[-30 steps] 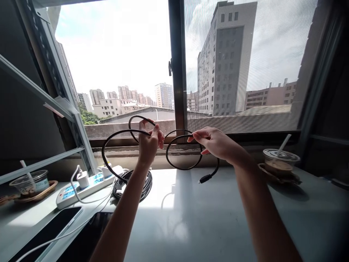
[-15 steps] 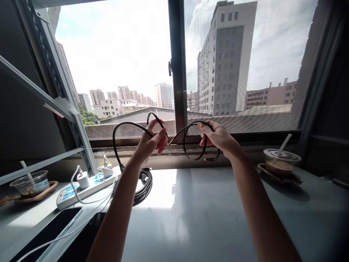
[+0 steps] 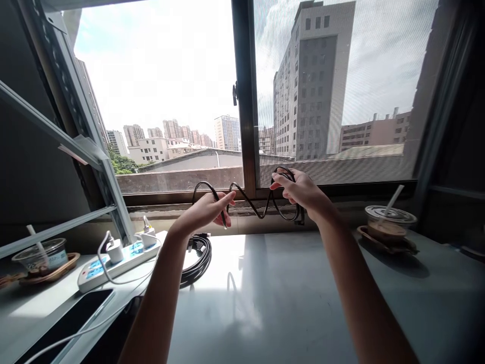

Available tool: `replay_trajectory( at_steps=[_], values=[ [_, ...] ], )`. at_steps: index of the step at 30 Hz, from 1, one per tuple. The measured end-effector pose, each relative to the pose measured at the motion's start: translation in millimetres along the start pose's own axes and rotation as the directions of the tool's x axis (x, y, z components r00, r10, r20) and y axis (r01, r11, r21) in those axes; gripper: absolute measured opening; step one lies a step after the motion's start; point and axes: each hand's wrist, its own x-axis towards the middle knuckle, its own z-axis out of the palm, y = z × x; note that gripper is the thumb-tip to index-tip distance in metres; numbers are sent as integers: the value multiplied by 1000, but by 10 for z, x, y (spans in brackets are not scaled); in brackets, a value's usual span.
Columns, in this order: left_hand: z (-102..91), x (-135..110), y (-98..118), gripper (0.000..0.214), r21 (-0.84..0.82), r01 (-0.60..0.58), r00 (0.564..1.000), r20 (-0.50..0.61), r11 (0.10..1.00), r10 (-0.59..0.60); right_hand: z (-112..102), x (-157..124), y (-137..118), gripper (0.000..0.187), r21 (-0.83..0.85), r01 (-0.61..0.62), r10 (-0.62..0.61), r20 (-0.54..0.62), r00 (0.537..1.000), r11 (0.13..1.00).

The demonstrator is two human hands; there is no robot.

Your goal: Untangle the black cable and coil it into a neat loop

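Note:
A thin black cable hangs in wavy bends between my two hands, above the table and in front of the window. My right hand is closed, thumb and fingers pinching several small loops of it; a dark cable end hangs beneath that hand. My left hand, palm turned inward, holds another stretch of the cable between thumb and fingers, and a loop rises over the back of the hand. Below and partly behind my left forearm, a coil of black cable lies on the table.
At left, a white power strip holds plugged-in chargers, near dark-screened devices and a plastic cup. A lidded cup with a straw stands on a holder at right. A metal shelf frame rises at left.
My left hand has lowered and turned flatter, and its cable loop is smaller. The large loop at my right hand has been drawn into a tighter bundle.

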Motion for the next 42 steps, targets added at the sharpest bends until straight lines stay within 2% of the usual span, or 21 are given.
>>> replay_trajectory(
  at_steps=[2,5,7,9,11,15,17,21,25,28,31,34,36,38,40,42],
  values=[
    [46,7,21,48,19,12,998,-69,1000,-11,35,0,22,51,-49,9,-7,32,999,999],
    [123,28,42,36,96,-120,978,-157,988,134,112,-5,62,70,-95,33,-18,161,987,995],
    [167,42,31,31,110,-245,961,-105,963,256,177,-13,88,80,-82,47,-22,280,960,995],
    [209,51,4,29,110,-311,950,-6,944,313,246,-23,113,85,-71,70,-41,349,936,995],
    [258,51,-26,25,151,-325,946,58,934,319,309,-34,136,85,-83,104,-66,368,928,991],
    [376,39,-68,15,336,-358,933,87,871,350,404,-50,169,89,-170,136,-63,377,924,976],
    [430,31,-69,17,451,-330,942,95,829,323,438,-58,177,84,-235,160,-61,377,924,959],
    [501,3,-12,28,579,-263,964,126,772,234,484,-69,181,39,-432,275,-191,229,955,859],
    [548,-25,55,34,541,-284,958,200,792,206,452,-56,187,23,-522,274,-242,130,962,808],
    [566,-7,56,39,442,-349,936,214,826,281,364,-35,176,18,-551,262,-257,88,962,792],
    [530,28,67,39,347,-454,889,113,821,444,256,-17,140,22,-573,241,-287,12,958,783],
    [432,21,137,29,385,-443,834,-154,810,530,164,-10,98,32,-570,247,-347,-72,935,783],
    [358,-6,186,35,483,-388,747,-334,785,574,115,-12,71,37,-547,315,-424,-82,902,776],
    [305,-24,200,56,558,-351,680,-399,752,615,74,-28,38,38,-513,426,-516,-40,856,746],
    [288,-10,174,74,560,-360,685,-385,746,619,42,-69,-13,34,-466,545,-602,32,798,697],
    [307,32,133,76,503,-392,693,-389,770,607,22,-138,-83,29,-409,645,-670,103,735,645]
  ],
)
